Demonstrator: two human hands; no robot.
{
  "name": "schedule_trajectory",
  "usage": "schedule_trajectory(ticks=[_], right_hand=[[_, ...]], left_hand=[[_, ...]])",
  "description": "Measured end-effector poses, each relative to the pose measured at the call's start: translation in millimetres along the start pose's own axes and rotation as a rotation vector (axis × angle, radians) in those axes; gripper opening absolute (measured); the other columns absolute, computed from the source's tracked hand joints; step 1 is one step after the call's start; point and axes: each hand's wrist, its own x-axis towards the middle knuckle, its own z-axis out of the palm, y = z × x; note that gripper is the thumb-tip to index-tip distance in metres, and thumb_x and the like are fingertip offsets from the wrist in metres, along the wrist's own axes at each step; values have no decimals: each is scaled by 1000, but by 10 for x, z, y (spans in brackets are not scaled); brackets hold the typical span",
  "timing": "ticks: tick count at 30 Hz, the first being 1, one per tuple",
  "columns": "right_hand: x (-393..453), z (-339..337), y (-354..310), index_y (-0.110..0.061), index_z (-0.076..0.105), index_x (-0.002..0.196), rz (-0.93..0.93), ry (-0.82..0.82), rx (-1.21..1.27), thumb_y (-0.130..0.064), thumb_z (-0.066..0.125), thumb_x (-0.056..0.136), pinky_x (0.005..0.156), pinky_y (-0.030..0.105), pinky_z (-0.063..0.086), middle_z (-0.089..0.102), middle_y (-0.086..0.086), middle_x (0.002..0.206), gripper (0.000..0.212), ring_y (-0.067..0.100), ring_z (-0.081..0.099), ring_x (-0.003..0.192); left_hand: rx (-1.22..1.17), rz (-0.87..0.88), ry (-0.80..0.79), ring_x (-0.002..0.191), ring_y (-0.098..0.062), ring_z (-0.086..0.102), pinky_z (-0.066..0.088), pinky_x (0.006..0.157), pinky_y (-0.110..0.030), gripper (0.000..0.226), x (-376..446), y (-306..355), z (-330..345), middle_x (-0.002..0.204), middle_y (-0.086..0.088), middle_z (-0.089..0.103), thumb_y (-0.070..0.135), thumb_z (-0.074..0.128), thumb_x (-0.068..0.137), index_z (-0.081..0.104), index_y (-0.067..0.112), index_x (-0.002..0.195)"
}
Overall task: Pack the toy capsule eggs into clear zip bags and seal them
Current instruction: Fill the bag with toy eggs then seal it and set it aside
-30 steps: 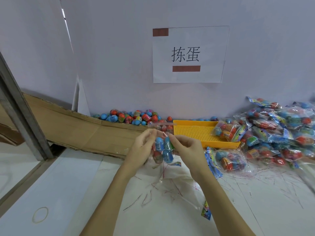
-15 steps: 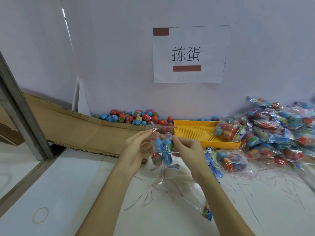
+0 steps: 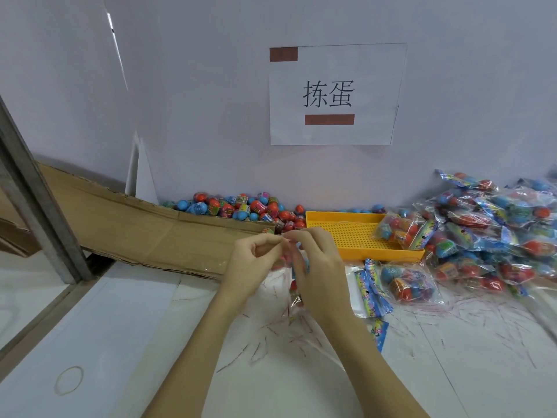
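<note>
Starting at the left, a long flattened brown cardboard sheet (image 3: 144, 227) lies against the wall, and we judge it acts as a fence, since the loose heap of red and blue plastic capsule eggs (image 3: 241, 208) sits banked behind its right end, left of the yellow perforated plastic tray (image 3: 346, 233) and within easy reach.

Now the action: our left hand (image 3: 253, 263) comes in just left of the tray, fingers curled, thumb and forefinger pinching the top edge of the clear zip bag (image 3: 294, 285). Our right hand (image 3: 319, 267) meets it fingertip to fingertip in front of the tray's near-left corner, pinching that same strip. The bag hangs below the pinch with eggs inside, mostly hidden behind our right hand. We read this as the seal being pressed shut, both hands high so the eggs' weight pulls the bag straight.

The tray holds one filled bag at its right end. Right of the tray, the big pile of filled clear bags (image 3: 494, 230) spreads across the white tabletop (image 3: 452, 372), probably the finished stock, kept apart from the loose eggs.
</note>
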Motion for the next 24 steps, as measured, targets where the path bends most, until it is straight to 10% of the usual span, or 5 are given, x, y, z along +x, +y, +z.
schedule_trajectory(ticks=[6,24], right_hand=[[15,-72,67,-8,74,111,52,16,13,-6,70,94,81,30,56,67,7,104,18,21,63,94],[74,-150,110,-8,77,104,121,-141,83,-8,68,95,78,12,47,71,2,97,12,10,59,87]], left_hand=[[433,245,-12,87,-8,71,59,80,-20,18,-22,-10,61,94,12,77,20,68,98,79,20,112],[614,372,-89,94,-1,61,49,75,-9,15,-5,-79,-30,90,25,63,16,65,100,75,23,108]])
